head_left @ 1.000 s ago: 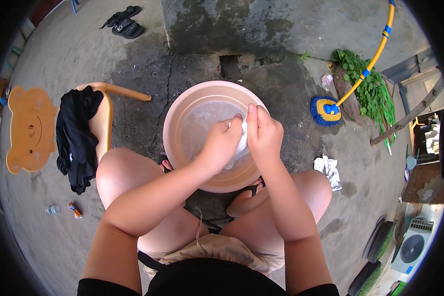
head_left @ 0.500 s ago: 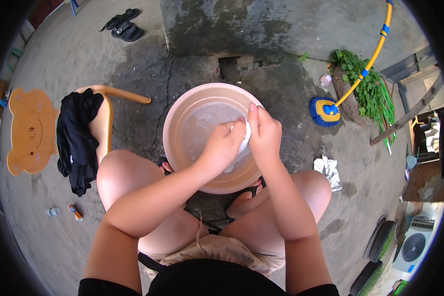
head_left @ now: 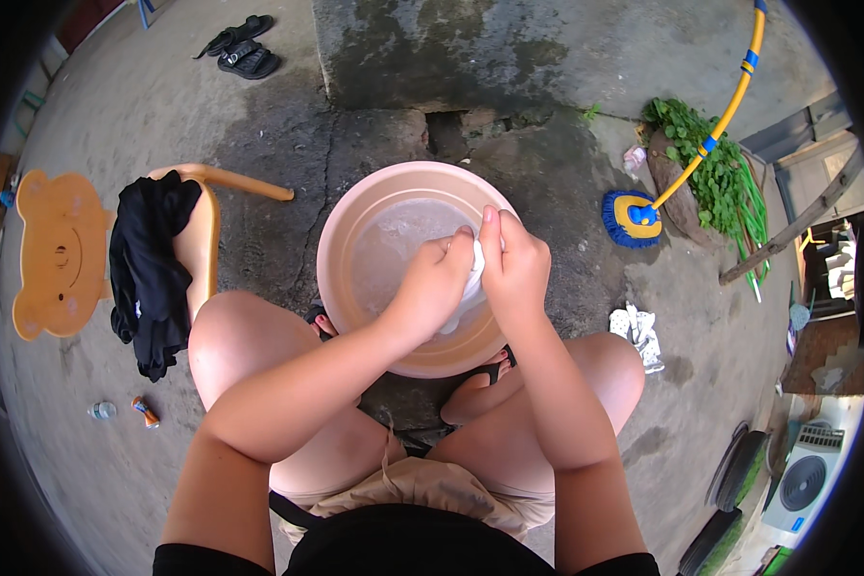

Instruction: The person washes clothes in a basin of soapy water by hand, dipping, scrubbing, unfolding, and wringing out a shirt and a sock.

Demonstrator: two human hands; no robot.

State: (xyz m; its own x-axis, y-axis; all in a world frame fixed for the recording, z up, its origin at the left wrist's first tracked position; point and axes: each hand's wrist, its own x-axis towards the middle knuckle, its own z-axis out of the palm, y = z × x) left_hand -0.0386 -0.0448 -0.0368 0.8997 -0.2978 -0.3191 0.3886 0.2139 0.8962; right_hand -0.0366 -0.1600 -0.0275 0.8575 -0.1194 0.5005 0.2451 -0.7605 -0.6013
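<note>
Between my knees stands a round pink plastic basin [head_left: 332, 235] with cloudy, soapy water [head_left: 379, 264] in it. Over its right side my left hand [head_left: 439, 281] and my right hand [head_left: 516, 261] are close together, both closed on a wet white cloth [head_left: 474, 274]. The cloth is bunched between the fists, and its lower end hangs toward the water. My right thumb points up along the cloth. Most of the cloth is hidden by my fingers, so I cannot tell what kind of item it is.
Left is an orange bear-faced chair [head_left: 62, 254] with black clothing [head_left: 154, 259] draped over it. A yellow-handled mop [head_left: 634, 217], a plant [head_left: 696, 158] and a white spotted cloth [head_left: 638, 336] are to the right. Black sandals [head_left: 245, 48] lie far left; a can [head_left: 145, 412] lies near left.
Almost nothing differs. Both hands keep their grip on the white cloth over the basin, with only a very slight shift of the fingers.
</note>
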